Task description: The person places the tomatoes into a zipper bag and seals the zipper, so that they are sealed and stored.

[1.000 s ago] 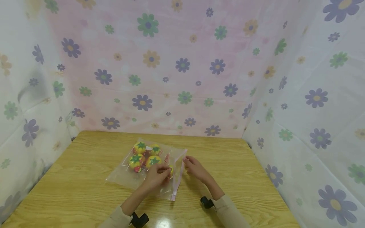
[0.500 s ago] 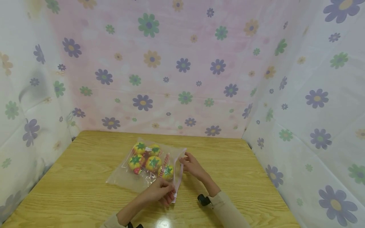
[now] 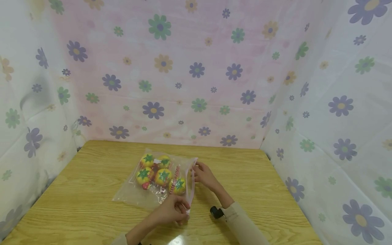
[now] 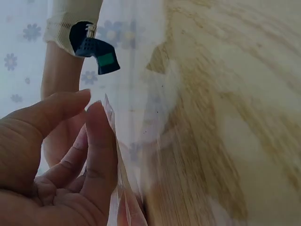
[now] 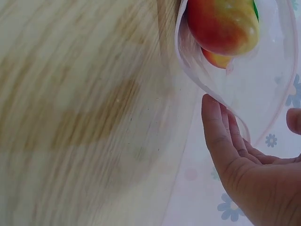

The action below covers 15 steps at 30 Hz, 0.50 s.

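A clear zip bag lies on the table, its pink-edged mouth toward the right and gaping. Inside are several round yellow-red toy fruits with green leafy tops; one fruit shows close up near the opening in the right wrist view. My left hand is at the mouth's near corner. In the left wrist view, its bent fingers touch the plastic, with thumb and fingertip apart. Along the far part of the mouth, my right hand has fairly straight fingers against the rim, the thumb held away.
The wooden table reaches back to a flower-printed cloth. Similar cloth panels hang at left and right. A black camera mount sits on the right wrist by a beige sleeve.
My left hand has moved off the fruit near the mouth, toward the near corner, uncovering that fruit. The bag has shifted slightly left, and my right hand has moved slightly left and away.
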Each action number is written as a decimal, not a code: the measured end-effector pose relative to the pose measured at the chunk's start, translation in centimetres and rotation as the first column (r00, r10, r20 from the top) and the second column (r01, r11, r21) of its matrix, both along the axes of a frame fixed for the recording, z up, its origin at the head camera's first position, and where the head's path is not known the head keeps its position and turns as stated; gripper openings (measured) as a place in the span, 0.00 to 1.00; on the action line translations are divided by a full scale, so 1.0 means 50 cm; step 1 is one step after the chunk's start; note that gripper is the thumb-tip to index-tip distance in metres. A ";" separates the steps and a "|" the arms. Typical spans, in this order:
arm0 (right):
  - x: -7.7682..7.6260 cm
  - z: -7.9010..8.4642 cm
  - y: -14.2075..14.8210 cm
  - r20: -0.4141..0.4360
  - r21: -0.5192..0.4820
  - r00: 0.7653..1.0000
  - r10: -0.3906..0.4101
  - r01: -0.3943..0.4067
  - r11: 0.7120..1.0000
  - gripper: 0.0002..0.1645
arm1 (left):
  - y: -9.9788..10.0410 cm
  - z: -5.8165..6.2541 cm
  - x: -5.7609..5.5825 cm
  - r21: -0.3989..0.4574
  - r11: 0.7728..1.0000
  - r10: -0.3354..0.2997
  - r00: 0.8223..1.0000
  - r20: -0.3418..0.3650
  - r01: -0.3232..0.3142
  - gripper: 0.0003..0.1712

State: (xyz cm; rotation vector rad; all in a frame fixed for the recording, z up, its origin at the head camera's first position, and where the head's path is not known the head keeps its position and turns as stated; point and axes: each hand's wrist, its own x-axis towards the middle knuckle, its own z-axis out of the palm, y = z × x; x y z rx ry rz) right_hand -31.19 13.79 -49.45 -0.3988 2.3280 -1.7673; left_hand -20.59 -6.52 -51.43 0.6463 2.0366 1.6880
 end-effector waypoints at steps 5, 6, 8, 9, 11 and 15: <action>-0.011 0.006 -0.008 0.007 0.001 0.998 -0.060 0.060 0.998 0.27 | 0.006 0.002 0.010 -0.091 0.994 0.050 0.979 -0.195 -0.069 0.14; -0.012 0.008 -0.010 0.002 0.011 0.997 -0.072 0.072 0.997 0.27 | 0.007 0.003 0.012 -0.105 0.991 0.055 0.971 -0.234 -0.081 0.15; -0.015 0.008 -0.013 -0.008 0.027 0.996 -0.091 0.091 0.995 0.26 | 0.009 0.005 0.017 -0.126 0.987 0.059 0.952 -0.300 -0.101 0.16; -0.018 0.009 -0.014 -0.010 0.034 0.995 -0.096 0.096 0.995 0.26 | 0.009 0.007 0.019 -0.137 0.984 0.061 0.942 -0.329 -0.112 0.16; -0.022 0.010 -0.015 -0.003 0.046 0.995 -0.104 0.104 0.993 0.27 | 0.010 0.009 0.023 -0.163 0.977 0.065 0.919 -0.388 -0.138 0.17; -0.034 0.020 -0.018 0.045 0.048 0.993 -0.107 0.105 0.993 0.26 | 0.010 0.012 0.028 -0.214 0.957 0.071 0.875 -0.479 -0.195 0.18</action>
